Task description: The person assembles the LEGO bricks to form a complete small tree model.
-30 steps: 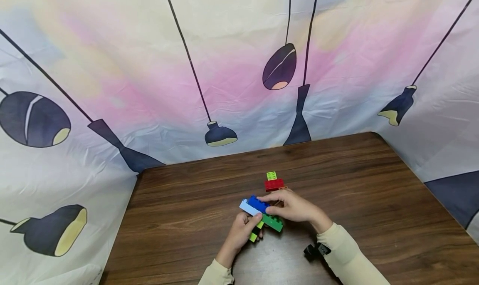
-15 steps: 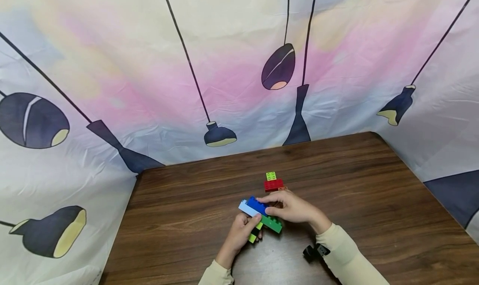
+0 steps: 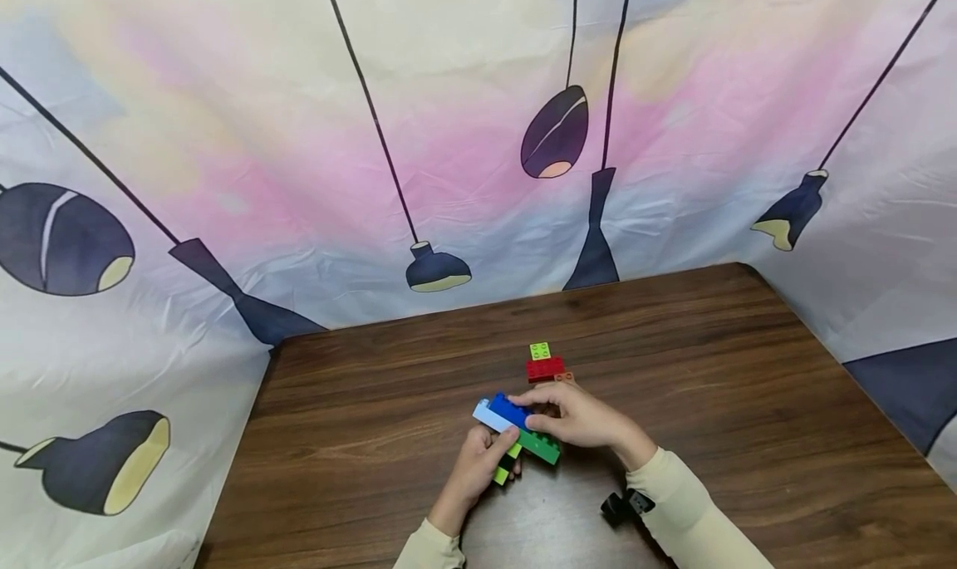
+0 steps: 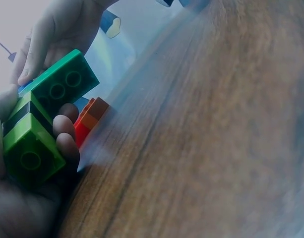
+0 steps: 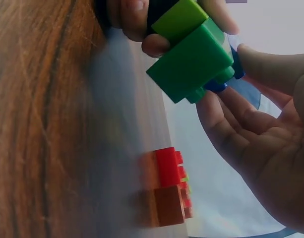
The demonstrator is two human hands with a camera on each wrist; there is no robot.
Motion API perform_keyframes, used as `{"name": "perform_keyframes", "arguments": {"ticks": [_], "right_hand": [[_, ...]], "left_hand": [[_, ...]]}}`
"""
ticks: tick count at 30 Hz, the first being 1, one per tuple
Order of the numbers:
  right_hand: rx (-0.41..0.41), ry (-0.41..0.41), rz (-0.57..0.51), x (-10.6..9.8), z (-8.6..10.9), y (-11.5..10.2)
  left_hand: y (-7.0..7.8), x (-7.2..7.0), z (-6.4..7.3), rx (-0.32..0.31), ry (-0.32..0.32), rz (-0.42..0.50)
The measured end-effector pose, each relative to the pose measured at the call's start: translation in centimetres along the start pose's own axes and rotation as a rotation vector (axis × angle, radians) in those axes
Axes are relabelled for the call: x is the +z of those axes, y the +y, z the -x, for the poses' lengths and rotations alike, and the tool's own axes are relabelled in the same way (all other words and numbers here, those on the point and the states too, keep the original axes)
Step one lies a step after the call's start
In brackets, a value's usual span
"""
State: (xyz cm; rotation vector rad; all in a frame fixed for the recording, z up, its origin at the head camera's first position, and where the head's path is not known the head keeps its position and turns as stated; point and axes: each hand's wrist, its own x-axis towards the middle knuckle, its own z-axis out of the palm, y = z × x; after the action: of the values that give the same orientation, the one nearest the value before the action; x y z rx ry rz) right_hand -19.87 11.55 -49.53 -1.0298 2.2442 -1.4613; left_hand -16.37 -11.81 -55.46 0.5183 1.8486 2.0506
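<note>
In the head view my left hand (image 3: 473,463) grips a joined stack of toy building bricks above the table. Lime bricks (image 4: 31,153) and a black brick (image 3: 508,463) make up its lower part, between the thumb and curled fingers. Across the top run a light blue brick (image 3: 491,417) and a green brick (image 3: 540,447), end to end. A blue brick (image 3: 508,409) sits on top, pinched between the thumb and fingers of my right hand (image 3: 586,418). The right wrist view shows this pinch beside the green brick's studs. Whether the blue brick is fully pressed down, I cannot tell.
Beyond the hands, a lime brick (image 3: 540,350), a red brick (image 3: 543,370) and an orange-brown brick (image 3: 564,377) lie close together on the wooden table (image 3: 359,436). A lamp-patterned cloth (image 3: 478,137) hangs behind the table's far edge. A black device (image 3: 616,509) is strapped at my right wrist.
Hands, bricks and background have drifted slightly left together in the head view. Both grips look the same, and the blue brick stays on top of the stack.
</note>
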Motion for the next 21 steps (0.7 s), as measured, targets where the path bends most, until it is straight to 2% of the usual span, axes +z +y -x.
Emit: {"name": "perform_keyframes", "arguments": {"ticks": [6, 12, 15, 18, 21], "right_hand": [[-0.003, 0.002, 0.003, 0.0, -0.2, 0.3], [-0.031, 0.01, 0.031, -0.5, -0.1, 0.5], [-0.028, 0.025, 0.054, -1.0, 0.0, 0.5], [-0.009, 0.057, 0.116, -1.6, 0.3, 0.4], [-0.001, 0.123, 0.217, -2.4, 0.6, 0.4]], "left_hand": [[0.0, 0.0, 0.0, 0.021, 0.017, 0.0], [0.2, 0.4, -0.2, -0.007, 0.045, 0.01], [0.2, 0.6, -0.3, 0.001, 0.066, 0.005], [0.3, 0.6, -0.3, -0.011, 0.087, 0.004], [0.4, 0.6, -0.2, -0.052, 0.111, 0.025]]}}
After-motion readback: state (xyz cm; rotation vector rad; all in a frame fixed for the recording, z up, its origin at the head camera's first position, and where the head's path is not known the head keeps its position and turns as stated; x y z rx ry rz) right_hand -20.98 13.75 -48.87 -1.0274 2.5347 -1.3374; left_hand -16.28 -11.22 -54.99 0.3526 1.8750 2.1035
